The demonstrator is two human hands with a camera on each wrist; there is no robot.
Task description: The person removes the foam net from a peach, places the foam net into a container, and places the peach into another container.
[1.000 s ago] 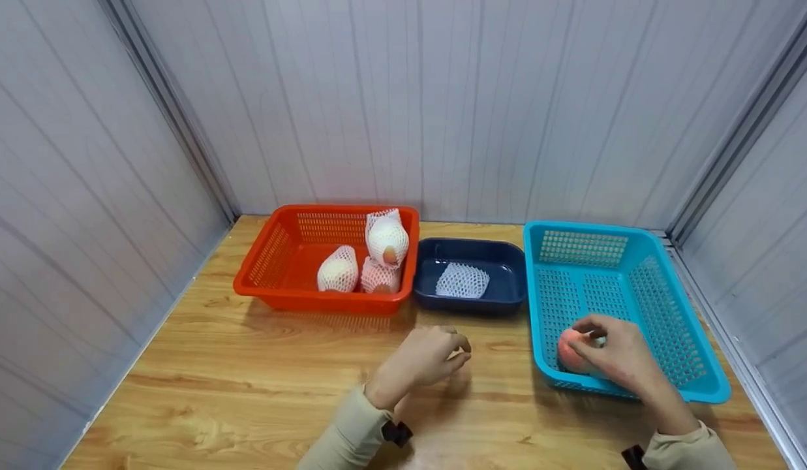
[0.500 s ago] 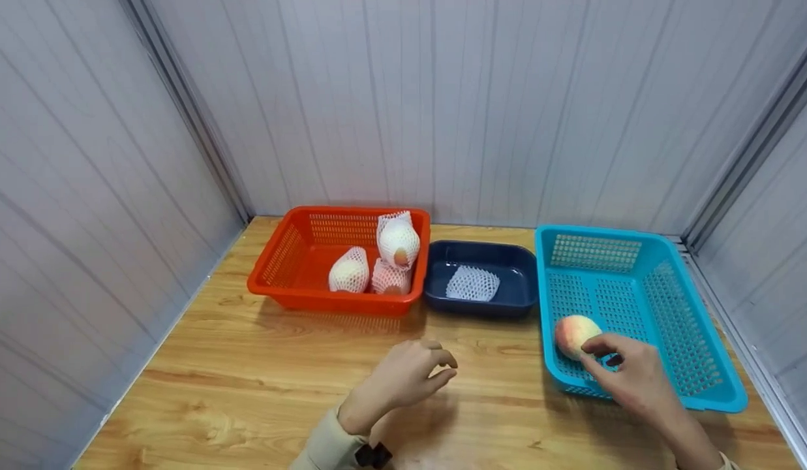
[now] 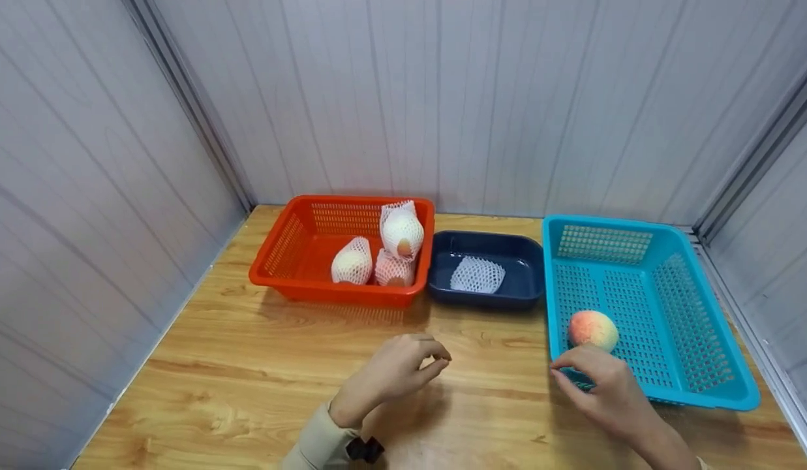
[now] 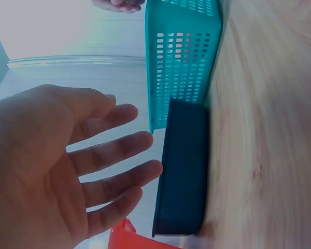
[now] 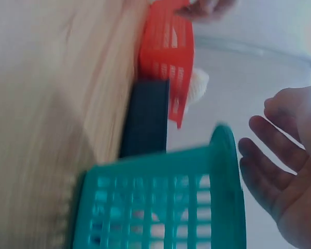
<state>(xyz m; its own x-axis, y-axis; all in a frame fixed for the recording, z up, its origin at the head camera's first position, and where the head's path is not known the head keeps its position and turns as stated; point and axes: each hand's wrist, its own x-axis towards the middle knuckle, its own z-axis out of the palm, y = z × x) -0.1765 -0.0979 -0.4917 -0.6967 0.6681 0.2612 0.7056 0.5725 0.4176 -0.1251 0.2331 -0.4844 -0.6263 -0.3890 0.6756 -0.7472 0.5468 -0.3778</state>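
Observation:
In the head view a bare peach (image 3: 592, 329), red and pale yellow, lies in the near left part of the blue basket (image 3: 710, 395). My right hand (image 3: 605, 388) hovers by that basket's near rim, just in front of the peach, its fingers loosely bent around nothing. Over the wooden table my left hand (image 3: 396, 369) hangs with relaxed fingers, holding nothing; the left wrist view shows its fingers (image 4: 116, 153) spread apart. A white foam net (image 3: 478, 275) rests inside the dark blue tray (image 3: 485, 301).
The red basket (image 3: 338, 294) at the back left holds three fruits in foam nets, one netted fruit (image 3: 402, 232) leaning on top of another. The dark tray sits between both baskets. White panel walls (image 3: 403, 98) enclose the table (image 3: 246, 391) at the back and sides.
My right hand has let go of the peach and drawn back toward the basket's near rim, leaving the peach inside. The left hand has shifted slightly left, and the head view has moved a little.

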